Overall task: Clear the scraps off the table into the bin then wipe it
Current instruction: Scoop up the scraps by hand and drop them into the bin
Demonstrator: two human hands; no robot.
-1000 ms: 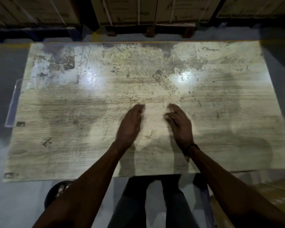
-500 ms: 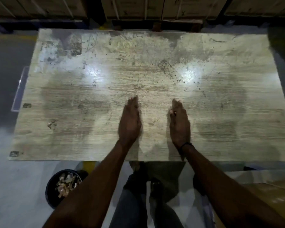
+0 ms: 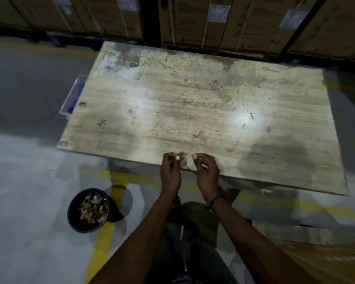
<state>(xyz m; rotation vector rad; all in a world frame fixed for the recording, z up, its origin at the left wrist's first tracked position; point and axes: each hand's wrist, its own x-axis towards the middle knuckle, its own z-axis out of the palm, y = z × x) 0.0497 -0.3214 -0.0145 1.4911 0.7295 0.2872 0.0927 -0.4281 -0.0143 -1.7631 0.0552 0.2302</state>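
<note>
Both hands sit at the near edge of the wooden table (image 3: pixel 203 111): left hand (image 3: pixel 170 173) and right hand (image 3: pixel 207 173) side by side, fingers curled, whether holding anything cannot be told. Black bin (image 3: pixel 88 211) with scraps (image 3: pixel 93 208) stands on the floor, left of the table's near edge.

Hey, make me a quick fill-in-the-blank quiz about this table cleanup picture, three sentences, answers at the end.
1. The black bin stands on the ____, to the person's left.
2. Inside the bin lie brownish ____.
3. The left hand and the right hand are at the table's ____ edge.

Missing words: floor; scraps; near
</note>
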